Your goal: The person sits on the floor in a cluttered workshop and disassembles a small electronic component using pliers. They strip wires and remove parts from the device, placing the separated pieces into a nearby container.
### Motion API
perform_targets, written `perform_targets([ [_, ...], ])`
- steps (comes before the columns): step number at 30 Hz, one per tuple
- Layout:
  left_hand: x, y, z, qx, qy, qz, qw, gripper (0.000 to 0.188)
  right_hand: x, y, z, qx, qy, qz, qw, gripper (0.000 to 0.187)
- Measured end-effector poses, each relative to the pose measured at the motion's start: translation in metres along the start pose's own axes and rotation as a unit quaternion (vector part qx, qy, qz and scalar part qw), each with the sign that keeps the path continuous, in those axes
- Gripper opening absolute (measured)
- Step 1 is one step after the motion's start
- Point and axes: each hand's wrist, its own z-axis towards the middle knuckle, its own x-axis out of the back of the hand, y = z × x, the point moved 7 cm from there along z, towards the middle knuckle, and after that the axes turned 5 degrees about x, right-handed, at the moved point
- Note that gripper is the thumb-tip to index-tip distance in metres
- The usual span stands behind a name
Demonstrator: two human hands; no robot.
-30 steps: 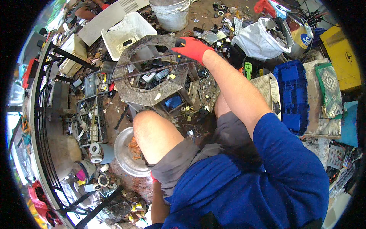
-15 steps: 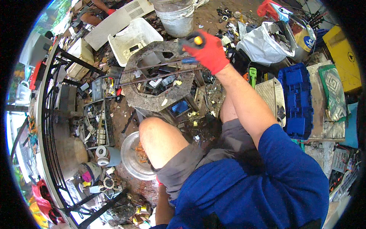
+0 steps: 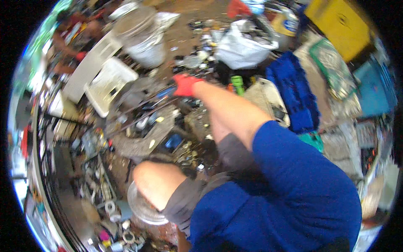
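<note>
My right hand, in a red glove, reaches out over the far right side of a grey octagonal frame. Its fingers are smeared by motion, so whether it grips anything cannot be told. Beside the fingertips is a small blue piece, lying at the end of thin rods that cross the frame's opening. Inside the frame are loose scraps, and a blue piece sits at its near side. Of my left arm, only a bit of forearm shows by my thigh; the left hand is hidden.
Left of the frame stand a white tub and a white bucket. A white sack, a green-handled tool and a blue plastic case lie to the right. A metal basin is by my knee. Another person works at far left.
The view has swung, shifting the scene left and down. The yellow-and-dark tool seen in my right hand earlier no longer shows. A red glove edge by my left thigh has gone from sight.
</note>
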Motion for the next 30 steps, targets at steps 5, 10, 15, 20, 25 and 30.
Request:
perform_targets([
  [5,-0.014,0.016,-0.002,0.001,0.005,0.036,0.999,0.048,-0.014,-0.016,-0.005,-0.053,-0.049,-0.025,0.997,0.087],
  [10,-0.009,0.026,-0.008,-0.006,0.008,0.043,0.999,0.047,-0.006,-0.039,-0.011,0.009,-0.107,-0.089,0.99,0.074],
  [15,0.009,0.015,-0.012,-0.017,0.005,0.006,1.0,0.046,0.044,-0.031,-0.035,-0.016,-0.057,-0.09,0.994,0.064],
  [20,0.032,-0.011,-0.007,-0.032,0.02,-0.069,0.997,0.045,0.138,0.003,-0.143,-0.097,0.191,0.075,0.974,0.067],
  [25,0.009,-0.034,0.019,-0.043,0.021,-0.124,0.991,0.043,0.165,0.221,-0.318,-0.232,0.322,0.26,0.88,0.031],
  [30,-0.028,-0.052,0.066,-0.067,0.025,-0.11,0.991,0.042,0.126,0.334,-0.463,-0.343,0.321,0.098,0.877,0.045],
])
